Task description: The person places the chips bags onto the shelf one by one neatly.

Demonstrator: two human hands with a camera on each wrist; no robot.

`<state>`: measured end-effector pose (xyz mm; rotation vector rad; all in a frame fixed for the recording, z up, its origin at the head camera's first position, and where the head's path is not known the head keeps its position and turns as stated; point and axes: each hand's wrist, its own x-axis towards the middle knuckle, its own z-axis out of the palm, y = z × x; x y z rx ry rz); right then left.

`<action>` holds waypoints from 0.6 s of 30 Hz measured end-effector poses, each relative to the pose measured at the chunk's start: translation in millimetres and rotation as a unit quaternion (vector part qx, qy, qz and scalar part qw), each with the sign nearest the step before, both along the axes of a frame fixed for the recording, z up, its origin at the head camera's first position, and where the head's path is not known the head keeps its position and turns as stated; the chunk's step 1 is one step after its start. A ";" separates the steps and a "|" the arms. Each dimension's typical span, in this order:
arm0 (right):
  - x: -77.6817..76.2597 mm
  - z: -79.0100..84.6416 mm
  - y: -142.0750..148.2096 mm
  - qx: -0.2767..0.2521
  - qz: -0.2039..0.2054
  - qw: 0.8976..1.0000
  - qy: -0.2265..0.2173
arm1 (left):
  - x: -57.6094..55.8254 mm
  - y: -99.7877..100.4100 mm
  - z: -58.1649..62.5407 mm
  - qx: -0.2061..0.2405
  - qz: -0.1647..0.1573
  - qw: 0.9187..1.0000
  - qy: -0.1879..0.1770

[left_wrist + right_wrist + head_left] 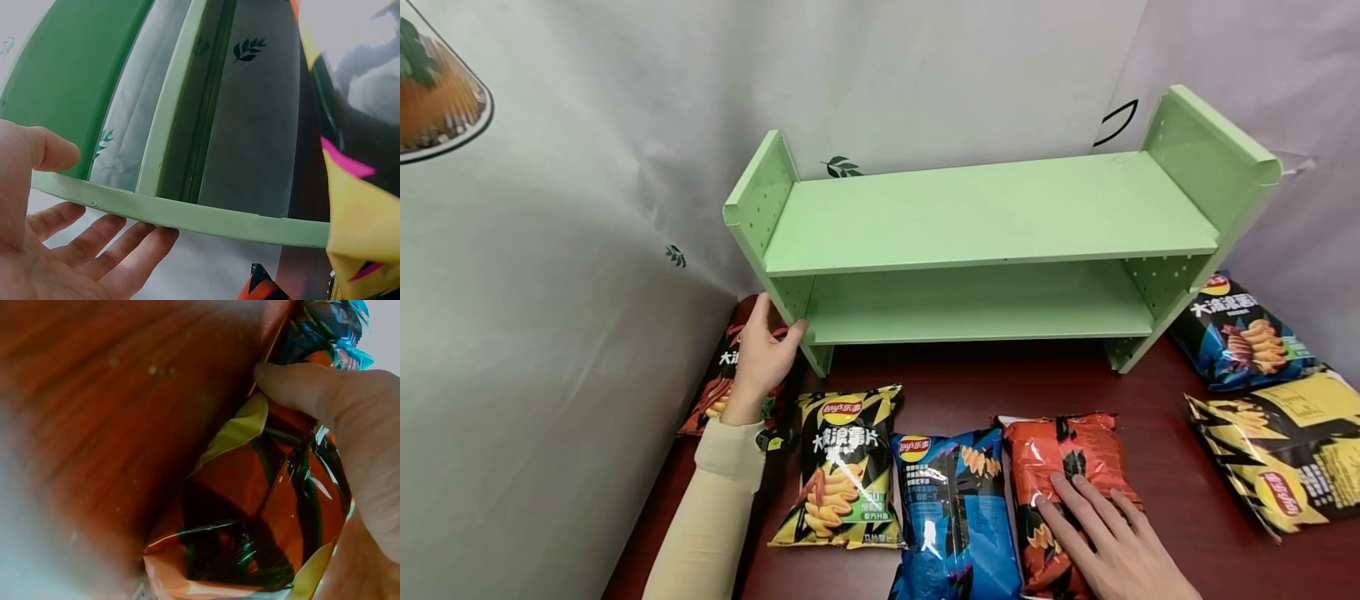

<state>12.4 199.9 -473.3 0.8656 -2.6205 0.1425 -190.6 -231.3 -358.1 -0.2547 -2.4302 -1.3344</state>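
Observation:
My left hand [765, 354] is at the left side panel of a green two-tier shelf [985, 212]. In the left wrist view, the thumb [53, 149] lies on the panel's inner side and the fingertips touch its outer side, so the hand holds the panel edge. On a red chip bag [1030, 450] at the front right rests my right hand [1112, 542], its fingers extended across the wrapper. The right wrist view has the thumb [300, 387] against that bag's edge. Beside it lie a blue chip bag [955, 508] and a yellow-and-black chip bag [842, 475].
Another red chip bag [711, 392] lies behind my left forearm, partly hidden. Right of the shelf are a dark blue chip bag [1240, 333] and a yellow-and-black bag [1285, 450]. Pale curtains [587, 250] hang behind and left of the dark red table [985, 383].

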 end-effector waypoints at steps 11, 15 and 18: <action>-6.0 11.5 3.8 0.003 0.015 1.000 -0.009 | 0.4 0.3 -0.6 0.005 0.002 1.000 -0.002; -10.0 17.4 8.9 0.022 0.023 0.999 -0.008 | 0.1 0.3 -0.1 0.007 0.000 1.000 0.001; -13.6 22.7 13.3 0.038 0.029 0.999 -0.015 | -0.7 0.2 0.1 0.006 -0.001 1.000 0.002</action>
